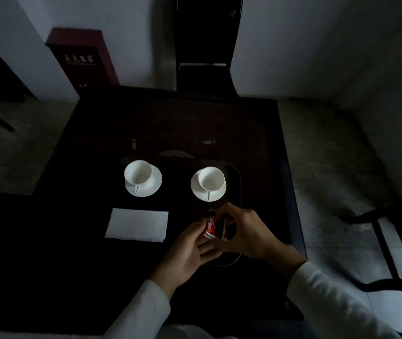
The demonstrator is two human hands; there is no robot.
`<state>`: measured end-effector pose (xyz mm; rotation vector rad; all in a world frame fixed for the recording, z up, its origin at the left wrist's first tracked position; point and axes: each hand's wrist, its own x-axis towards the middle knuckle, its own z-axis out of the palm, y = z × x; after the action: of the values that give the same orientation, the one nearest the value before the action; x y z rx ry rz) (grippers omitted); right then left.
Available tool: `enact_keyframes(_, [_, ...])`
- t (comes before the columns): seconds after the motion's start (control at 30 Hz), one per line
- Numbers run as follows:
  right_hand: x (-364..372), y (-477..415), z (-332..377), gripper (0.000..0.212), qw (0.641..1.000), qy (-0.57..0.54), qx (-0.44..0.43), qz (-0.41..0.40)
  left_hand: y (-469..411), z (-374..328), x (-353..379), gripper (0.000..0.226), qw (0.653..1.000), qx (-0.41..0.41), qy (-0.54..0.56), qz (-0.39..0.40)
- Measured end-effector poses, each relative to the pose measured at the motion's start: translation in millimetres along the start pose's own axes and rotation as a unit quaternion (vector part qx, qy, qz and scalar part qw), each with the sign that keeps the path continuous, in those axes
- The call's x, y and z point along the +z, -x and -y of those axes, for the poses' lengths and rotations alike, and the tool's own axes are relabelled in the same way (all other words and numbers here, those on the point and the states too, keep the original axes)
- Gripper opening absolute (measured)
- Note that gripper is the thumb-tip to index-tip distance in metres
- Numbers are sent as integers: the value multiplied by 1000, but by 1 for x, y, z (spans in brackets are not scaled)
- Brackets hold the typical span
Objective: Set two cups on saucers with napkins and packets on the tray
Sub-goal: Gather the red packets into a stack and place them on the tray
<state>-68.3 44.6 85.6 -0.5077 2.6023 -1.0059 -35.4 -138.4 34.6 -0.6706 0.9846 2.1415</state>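
Two white cups stand on white saucers on a dark tray (236, 172): the left cup (138, 171) on its saucer (156, 184), the right cup (210, 177) on its saucer (196, 192). A white napkin (137, 224) lies flat in front of the left cup. My left hand (190, 250) and my right hand (246, 231) meet over the tray's near right part, in front of the right cup. Between their fingers is a red and white packet (211, 227), with a thin dark packet (224, 228) beside it. What lies under my hands is hidden.
The dark table (170, 118) is dimly lit. Two small light objects lie beyond the tray: the left one (134, 143) and the right one (209, 142). A dark chair (205, 52) stands at the far edge, another chair (391, 241) at the right, a red cabinet (82, 57) at the back left.
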Motion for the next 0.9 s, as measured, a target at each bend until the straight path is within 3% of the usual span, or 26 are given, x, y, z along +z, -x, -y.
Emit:
enact_keyframes(0.1, [21,-2,-35,58,998,39,48,25,-21,16,-3,24,990,14,-45,-130])
enact_keyframes(0.27, [62,-3,-80,66,984,106,114,89,-50,32,-6,18,955,22,-200,-220])
enact_keyframes(0.37, [79,-3,-95,67,978,140,112,101,-60,41,-3,9,942,24,-251,-221])
enact_keyframes(0.63, [98,-5,-112,73,976,162,103,98,-70,49,1,24,946,-20,-247,-207])
enact_keyframes(0.9, [101,1,-112,71,979,152,102,85,-79,53,0,26,940,-9,-259,-221])
